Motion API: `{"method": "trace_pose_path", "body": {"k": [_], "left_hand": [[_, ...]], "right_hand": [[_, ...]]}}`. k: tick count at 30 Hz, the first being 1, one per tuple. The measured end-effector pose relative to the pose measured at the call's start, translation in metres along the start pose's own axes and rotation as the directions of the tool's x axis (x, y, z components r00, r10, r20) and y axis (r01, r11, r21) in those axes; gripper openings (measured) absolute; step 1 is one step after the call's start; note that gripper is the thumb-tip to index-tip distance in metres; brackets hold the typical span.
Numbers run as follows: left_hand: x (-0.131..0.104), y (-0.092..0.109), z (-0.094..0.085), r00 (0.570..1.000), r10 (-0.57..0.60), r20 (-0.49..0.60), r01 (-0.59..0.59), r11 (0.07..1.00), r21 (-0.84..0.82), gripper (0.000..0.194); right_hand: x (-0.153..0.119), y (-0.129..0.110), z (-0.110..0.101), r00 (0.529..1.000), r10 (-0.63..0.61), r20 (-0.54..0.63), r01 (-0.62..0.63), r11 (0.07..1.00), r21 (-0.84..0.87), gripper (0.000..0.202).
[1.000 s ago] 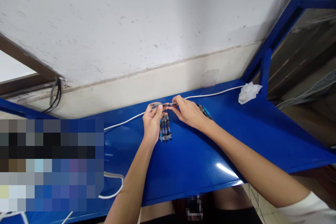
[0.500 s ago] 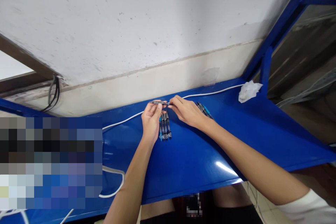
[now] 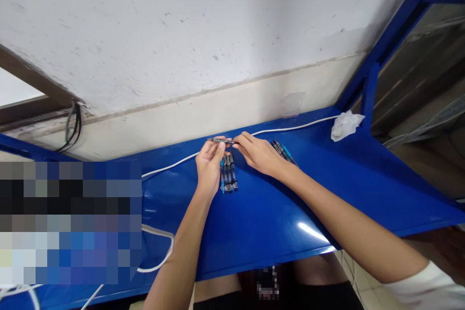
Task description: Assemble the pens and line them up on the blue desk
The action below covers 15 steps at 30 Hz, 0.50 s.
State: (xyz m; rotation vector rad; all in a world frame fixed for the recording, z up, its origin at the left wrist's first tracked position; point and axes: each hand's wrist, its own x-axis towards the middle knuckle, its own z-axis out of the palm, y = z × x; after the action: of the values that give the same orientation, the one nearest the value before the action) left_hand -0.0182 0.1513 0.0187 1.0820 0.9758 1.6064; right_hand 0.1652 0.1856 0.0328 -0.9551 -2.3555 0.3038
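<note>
A grey and black pen (image 3: 220,140) is held level above the blue table. My left hand (image 3: 209,162) pinches its grey barrel between thumb and fingers. At the pen's right end, the closed fingertips of my right hand (image 3: 256,151) grip the dark tip section, partly hidden by the fingers. Just below and between my hands lies a row of several pens (image 3: 228,174), grey-black with a blue one at the left. Beyond my right wrist rests another group of pens (image 3: 281,149), one of them blue, partly covered by my forearm.
The blue table (image 3: 254,232) meets a stained white wall (image 3: 181,34). Along its back edge runs a white cable (image 3: 290,127), reaching a crumpled white tissue (image 3: 347,125) at the right. A blue metal frame (image 3: 370,92) stands on the right. Blurred blocks hide the lower left.
Both hands keep the same hold on the pen, with hardly any movement. The view has shifted very slightly.
</note>
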Motion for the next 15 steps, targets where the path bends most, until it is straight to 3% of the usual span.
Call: {"method": "trace_pose_path", "body": {"k": [3,6,9,12,15], "left_hand": [[-0.001,-0.001,0.0,1.0,0.02,0.024,-0.021,0.998,0.051,0.026],[-0.002,-0.001,0.001,1.0,0.028,0.012,-0.029,0.997,0.069,0.028],[-0.003,0.0,0.004,1.0,0.007,0.007,-0.008,1.0,0.027,0.03],[-0.004,0.003,0.006,0.997,-0.002,0.073,0.003,1.0,-0.005,0.029],[-0.005,0.006,0.007,0.997,0.017,0.071,-0.016,1.0,-0.021,0.029]], "right_hand": [[0.0,-0.001,0.0,1.0,0.002,0.009,-0.002,0.999,0.043,0.029],[-0.001,-0.004,0.0,0.999,0.036,-0.012,-0.032,0.974,0.223,0.02],[0.0,-0.008,0.005,0.996,0.08,-0.025,-0.063,0.913,0.402,0.017],[0.004,-0.013,0.01,0.997,0.073,-0.04,-0.039,0.839,0.543,0.016],[-0.001,-0.024,0.005,0.989,0.111,-0.095,-0.044,0.845,0.532,0.018]]}}
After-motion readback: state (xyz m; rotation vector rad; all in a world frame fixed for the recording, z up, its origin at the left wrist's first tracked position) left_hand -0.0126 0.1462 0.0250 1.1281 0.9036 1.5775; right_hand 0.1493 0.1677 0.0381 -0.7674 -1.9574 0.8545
